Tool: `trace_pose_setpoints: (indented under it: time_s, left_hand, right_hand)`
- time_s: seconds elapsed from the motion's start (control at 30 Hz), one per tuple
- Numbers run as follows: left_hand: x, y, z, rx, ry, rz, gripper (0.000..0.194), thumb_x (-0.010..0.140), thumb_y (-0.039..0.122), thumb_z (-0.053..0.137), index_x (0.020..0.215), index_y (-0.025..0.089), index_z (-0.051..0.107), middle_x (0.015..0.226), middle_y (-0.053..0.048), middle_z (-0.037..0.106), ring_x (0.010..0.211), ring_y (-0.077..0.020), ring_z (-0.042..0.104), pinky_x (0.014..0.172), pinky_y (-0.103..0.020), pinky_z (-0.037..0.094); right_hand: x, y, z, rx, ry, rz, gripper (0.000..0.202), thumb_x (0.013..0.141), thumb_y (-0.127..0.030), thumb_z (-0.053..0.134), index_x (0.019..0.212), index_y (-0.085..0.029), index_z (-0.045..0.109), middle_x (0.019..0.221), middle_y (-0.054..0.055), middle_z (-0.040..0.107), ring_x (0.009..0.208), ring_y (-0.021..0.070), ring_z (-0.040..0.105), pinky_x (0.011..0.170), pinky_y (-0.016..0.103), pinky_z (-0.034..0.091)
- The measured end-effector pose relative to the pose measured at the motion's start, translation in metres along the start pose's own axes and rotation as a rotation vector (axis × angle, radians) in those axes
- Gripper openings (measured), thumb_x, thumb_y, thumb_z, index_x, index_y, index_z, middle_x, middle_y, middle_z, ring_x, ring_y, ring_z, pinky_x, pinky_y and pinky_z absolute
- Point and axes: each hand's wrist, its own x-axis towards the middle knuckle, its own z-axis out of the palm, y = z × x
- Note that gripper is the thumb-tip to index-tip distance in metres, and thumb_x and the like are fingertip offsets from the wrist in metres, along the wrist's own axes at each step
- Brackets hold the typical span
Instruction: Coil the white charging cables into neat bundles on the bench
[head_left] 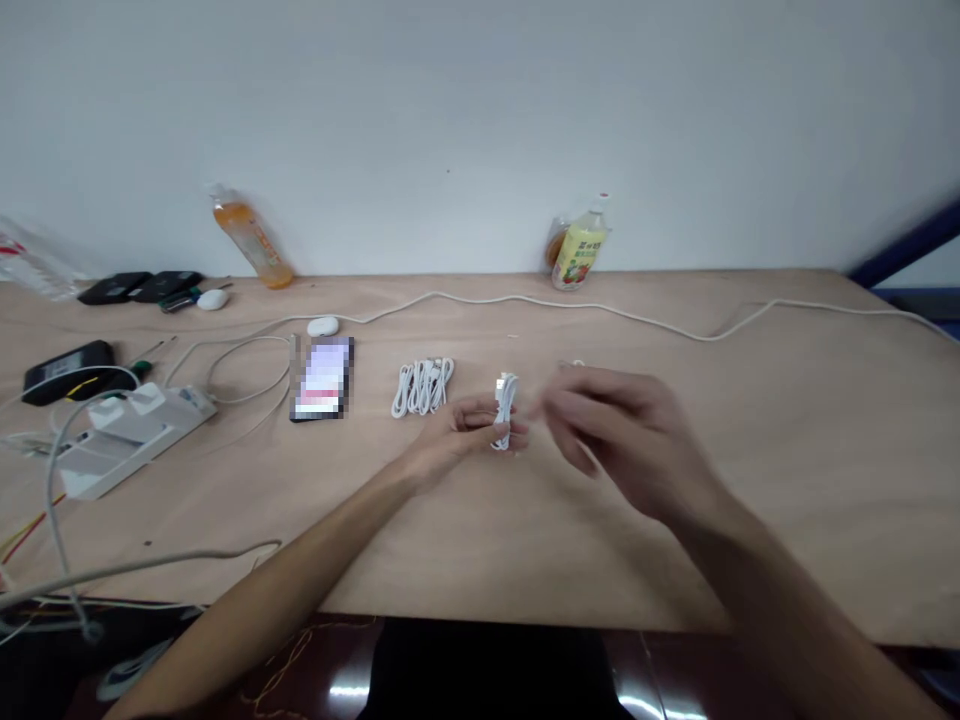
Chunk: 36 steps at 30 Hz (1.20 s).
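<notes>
In the head view, the person's left hand [480, 428] grips a folded white cable [504, 410] near the middle of the table [750, 440]. The right hand [630, 430], blurred, hovers just beside it; whether its fingers are closed cannot be told. Folded cables [423, 387] lie left of them, between the phone [323, 378] and the left hand. Bottles [259, 245] [580, 245] stand along the table's far edge.

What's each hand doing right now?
Left hand: closed on a folded white cable.
Right hand: raised, fingers curled and blurred; whether it holds anything can't be told.
</notes>
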Motion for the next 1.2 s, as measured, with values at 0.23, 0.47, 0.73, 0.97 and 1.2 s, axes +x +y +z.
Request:
trace_pose_setpoints:
  time_s: [0.23, 0.47, 0.73, 0.97, 1.2]
  left_hand:
    - [0.0, 0.003, 0.002, 0.058, 0.172, 0.02, 0.062, 0.061, 0.05, 0.107, 0.1, 0.016, 0.073, 0.084, -0.004, 0.083, 0.075, -0.0241, 0.082, 0.071, -0.034, 0.064]
    - [-0.002, 0.006, 0.005, 0.162, 0.108, 0.079, 0.048, 0.067, 0.049, 0.102, 0.095, 0.016, 0.082, 0.084, -0.005, 0.082, 0.066, -0.0168, 0.072, 0.065, -0.03, 0.059]
    - [-0.003, 0.007, 0.001, 0.113, -0.035, 0.001, 0.047, 0.08, 0.058, 0.094, 0.096, 0.016, 0.081, 0.081, -0.004, 0.075, 0.065, -0.0146, 0.064, 0.064, -0.029, 0.053]
    - [-0.006, 0.01, 0.001, -0.084, -0.114, -0.089, 0.052, 0.082, 0.057, 0.094, 0.107, 0.013, 0.083, 0.084, -0.005, 0.071, 0.068, -0.013, 0.063, 0.065, -0.027, 0.051]
    - [-0.004, 0.007, -0.002, -0.089, -0.101, -0.119, 0.042, 0.082, 0.047, 0.096, 0.102, 0.013, 0.082, 0.08, -0.005, 0.071, 0.07, -0.0156, 0.066, 0.067, -0.029, 0.053]
  right_hand:
    - [0.02, 0.056, 0.015, -0.099, 0.208, 0.069, 0.031, 0.09, -0.052, 0.078, 0.088, -0.023, 0.068, 0.079, -0.001, 0.069, 0.07, 0.0155, 0.062, 0.062, 0.029, 0.048]
    - [0.022, 0.059, 0.015, 0.127, 0.192, 0.202, 0.05, 0.082, -0.066, 0.083, 0.108, -0.025, 0.07, 0.077, -0.004, 0.059, 0.056, 0.0124, 0.046, 0.047, 0.026, 0.032]
    - [0.023, 0.062, 0.009, 0.332, 0.104, 0.303, 0.058, 0.074, -0.072, 0.09, 0.098, -0.023, 0.074, 0.064, -0.008, 0.041, 0.052, 0.0092, 0.029, 0.046, 0.025, 0.019]
    - [0.024, 0.057, 0.005, 0.332, 0.137, 0.266, 0.059, 0.071, -0.072, 0.093, 0.099, -0.023, 0.075, 0.065, -0.007, 0.042, 0.054, 0.0097, 0.033, 0.046, 0.025, 0.018]
    - [0.023, 0.059, 0.006, 0.287, 0.122, 0.287, 0.06, 0.073, -0.077, 0.088, 0.092, -0.022, 0.076, 0.06, -0.007, 0.048, 0.05, 0.0098, 0.032, 0.046, 0.025, 0.018]
